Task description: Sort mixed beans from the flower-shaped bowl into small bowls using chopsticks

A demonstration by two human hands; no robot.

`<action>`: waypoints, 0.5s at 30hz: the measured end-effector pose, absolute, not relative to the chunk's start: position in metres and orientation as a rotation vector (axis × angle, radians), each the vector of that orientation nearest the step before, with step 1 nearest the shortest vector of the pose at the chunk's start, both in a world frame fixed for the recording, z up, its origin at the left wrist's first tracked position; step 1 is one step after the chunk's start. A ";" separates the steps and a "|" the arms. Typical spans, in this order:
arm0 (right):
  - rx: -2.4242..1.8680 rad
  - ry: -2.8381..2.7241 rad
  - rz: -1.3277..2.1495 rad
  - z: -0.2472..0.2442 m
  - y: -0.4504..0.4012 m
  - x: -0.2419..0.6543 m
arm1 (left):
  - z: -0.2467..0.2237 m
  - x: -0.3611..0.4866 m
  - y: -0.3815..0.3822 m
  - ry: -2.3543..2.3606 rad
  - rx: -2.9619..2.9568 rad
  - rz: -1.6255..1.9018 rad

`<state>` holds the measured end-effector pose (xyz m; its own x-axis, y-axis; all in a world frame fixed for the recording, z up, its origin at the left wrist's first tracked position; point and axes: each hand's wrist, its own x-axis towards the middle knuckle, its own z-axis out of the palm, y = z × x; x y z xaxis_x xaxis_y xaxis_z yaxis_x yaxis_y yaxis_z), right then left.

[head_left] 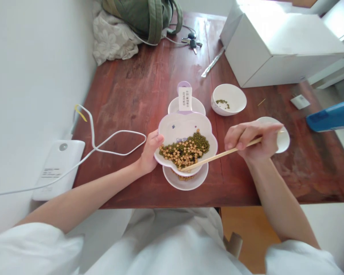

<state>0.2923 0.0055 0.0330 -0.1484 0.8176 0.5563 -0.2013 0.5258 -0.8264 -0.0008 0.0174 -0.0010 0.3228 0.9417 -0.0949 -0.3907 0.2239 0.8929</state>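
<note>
My left hand (150,152) grips the left edge of a white scalloped bowl (172,124) with a purple rim and a labelled handle. Inside lie green beans (203,142) mixed with tan ones (180,153). Wooden chopsticks (223,154) are in my right hand (255,139), their tips among the beans at the bowl's near edge; whether one or two sticks, I cannot tell. Partly hidden under the near edge is a white bowl (186,185) with tan beans. Another white bowl (199,106) is partly covered by the handle.
A white bowl (236,98) with a few green beans stands at the right, and a white bowl (284,139) is behind my right hand. A big white box (255,49), keys (193,44), a green bag (132,15), a white cable (117,154) and a blue object (332,116) surround them.
</note>
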 end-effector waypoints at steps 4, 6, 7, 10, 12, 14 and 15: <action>-0.601 -1.442 0.971 0.031 0.007 0.295 | 0.003 0.001 0.017 0.745 0.856 1.031; -0.612 -1.435 0.959 0.029 0.008 0.296 | 0.006 0.003 0.017 0.753 0.840 1.028; -0.614 -1.430 0.948 0.028 0.008 0.297 | 0.007 0.003 0.016 0.760 0.833 1.027; -0.618 -1.418 0.919 0.027 0.009 0.298 | 0.009 0.005 0.016 0.777 0.827 1.041; -0.612 -1.436 0.920 0.027 0.009 0.298 | 0.009 0.005 0.016 0.779 0.835 1.049; -0.618 -1.460 0.951 0.027 0.008 0.299 | 0.008 0.004 0.016 0.781 0.843 1.050; -0.628 -1.465 0.969 0.027 0.007 0.299 | 0.007 0.004 0.016 0.784 0.846 1.049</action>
